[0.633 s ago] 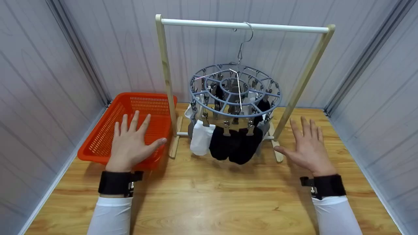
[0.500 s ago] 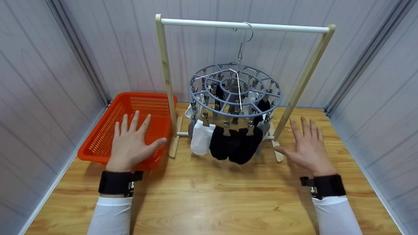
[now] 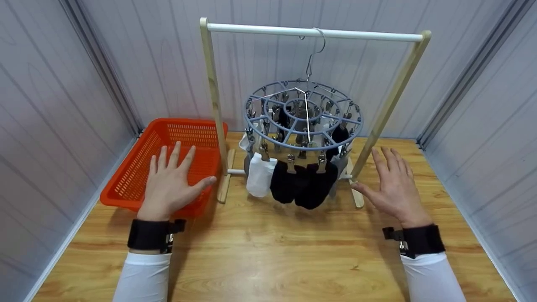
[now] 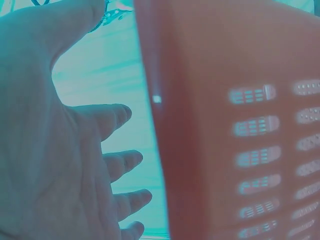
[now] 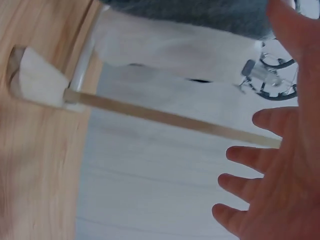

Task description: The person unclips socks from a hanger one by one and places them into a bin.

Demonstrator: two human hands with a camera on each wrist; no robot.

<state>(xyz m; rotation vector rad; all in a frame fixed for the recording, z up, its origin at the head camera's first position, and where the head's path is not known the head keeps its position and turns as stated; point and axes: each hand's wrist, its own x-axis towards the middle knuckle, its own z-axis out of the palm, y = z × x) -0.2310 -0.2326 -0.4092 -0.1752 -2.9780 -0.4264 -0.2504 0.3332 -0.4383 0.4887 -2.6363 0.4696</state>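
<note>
My left hand (image 3: 170,186) is spread flat over the near side of an orange plastic basket (image 3: 110,193), fingers straight and holding nothing. The basket's slotted wall (image 4: 200,150) fills much of the left wrist view. On the right, my right hand (image 3: 394,191) is spread beside the rack's right foot, its fingers straight and nothing in it. Between the hands hangs a round blue clip hanger (image 3: 285,144). Its clips hold a white sock (image 3: 260,178), black socks (image 3: 312,188) at the front, and more white, grey and black pieces behind, partly hidden by the ring.
A wooden rack (image 3: 213,84) with a white top bar (image 3: 268,30) carries the hanger by its metal hook (image 3: 323,42). The rack's right foot (image 3: 356,197) stands on the wood-grain surface (image 3: 268,256). Pale panel walls (image 3: 138,54) enclose the back and both sides.
The clip hanger and its socks have swung very slightly to the right. The right hand has shifted a touch up and left, the left hand a touch right.
</note>
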